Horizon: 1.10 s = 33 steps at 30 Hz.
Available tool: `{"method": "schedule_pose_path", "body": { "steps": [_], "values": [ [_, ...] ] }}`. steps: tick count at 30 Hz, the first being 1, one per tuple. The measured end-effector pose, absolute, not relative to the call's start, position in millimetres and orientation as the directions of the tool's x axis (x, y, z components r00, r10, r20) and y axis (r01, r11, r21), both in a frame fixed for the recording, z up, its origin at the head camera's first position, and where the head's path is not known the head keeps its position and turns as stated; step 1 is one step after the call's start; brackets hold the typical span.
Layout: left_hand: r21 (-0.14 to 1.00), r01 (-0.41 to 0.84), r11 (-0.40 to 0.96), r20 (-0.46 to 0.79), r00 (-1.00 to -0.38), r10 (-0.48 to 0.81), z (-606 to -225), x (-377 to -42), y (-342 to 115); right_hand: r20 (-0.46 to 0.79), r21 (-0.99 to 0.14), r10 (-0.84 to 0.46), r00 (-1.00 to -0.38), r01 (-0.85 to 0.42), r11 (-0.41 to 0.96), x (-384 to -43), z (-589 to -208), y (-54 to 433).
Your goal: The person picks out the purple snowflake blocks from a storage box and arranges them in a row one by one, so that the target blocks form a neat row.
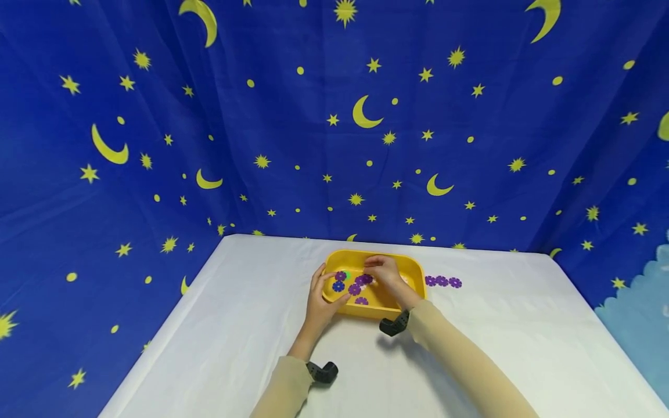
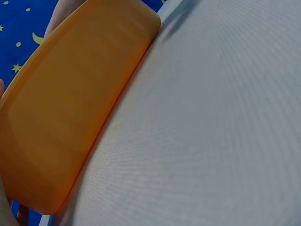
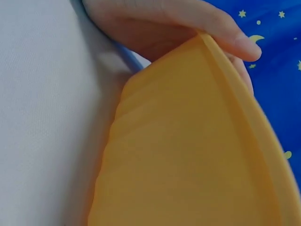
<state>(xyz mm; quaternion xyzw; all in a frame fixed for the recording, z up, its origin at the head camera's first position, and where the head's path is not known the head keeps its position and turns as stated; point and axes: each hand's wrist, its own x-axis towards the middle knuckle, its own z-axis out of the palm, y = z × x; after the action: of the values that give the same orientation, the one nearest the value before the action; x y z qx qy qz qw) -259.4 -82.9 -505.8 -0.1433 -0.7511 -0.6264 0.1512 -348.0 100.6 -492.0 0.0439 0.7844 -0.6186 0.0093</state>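
Observation:
A yellow plastic bin (image 1: 360, 311) holds several notched, flower-shaped discs. Among them are a blue disc (image 1: 338, 286), a partly covered green disc (image 1: 347, 276) and several purple discs (image 1: 355, 289). My left hand (image 1: 320, 305) grips the bin's front left corner, its thumb over the front rim and its fingers at the left end. In the right wrist view, the left thumb (image 3: 247, 48) lies over the rim. My right hand (image 1: 384, 271) reaches down into the bin, fingers bent beside a dark purple disc (image 1: 367, 279). Whether its fingertips pinch a disc cannot be made out.
A row of three purple discs (image 1: 442, 281) lies on the white table (image 1: 502, 331), just right of the bin. Behind the table hangs a blue cloth (image 1: 308, 191) with yellow moons and stars. The right forearm passes over the bin's front rim.

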Motion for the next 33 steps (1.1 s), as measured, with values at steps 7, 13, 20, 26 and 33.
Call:
{"method": "schedule_pose_path", "body": {
  "steps": [7,13,20,26,33],
  "values": [
    [0.901,0.396,0.178,0.398,-0.917,0.022,-505.5,-259.8,-83.8,-0.063,-0.962,0.037,-0.997,0.071,0.264,-351.1,-493.6,99.5],
    [0.904,0.395,0.163,0.396,-0.918,0.023,-504.5,-260.5,-83.9,-0.015,-0.931,0.028,-1.000,0.024,0.365,-348.7,-491.1,97.7],
    [0.907,0.383,0.174,0.386,-0.922,0.023,-506.2,-260.7,-84.0,-0.005,-0.887,-0.003,-1.000,0.003,0.461,-347.5,-495.6,96.7],
    [0.904,0.388,0.179,0.390,-0.921,0.027,-507.3,-260.7,-83.1,-0.028,-0.889,-0.024,-0.999,0.014,0.458,-347.0,-498.0,97.4],
    [0.905,0.385,0.184,0.385,-0.922,0.032,-505.6,-259.0,-81.6,-0.067,-0.868,-0.074,-0.995,0.022,0.496,-345.8,-498.1,96.5]
  ]
}}
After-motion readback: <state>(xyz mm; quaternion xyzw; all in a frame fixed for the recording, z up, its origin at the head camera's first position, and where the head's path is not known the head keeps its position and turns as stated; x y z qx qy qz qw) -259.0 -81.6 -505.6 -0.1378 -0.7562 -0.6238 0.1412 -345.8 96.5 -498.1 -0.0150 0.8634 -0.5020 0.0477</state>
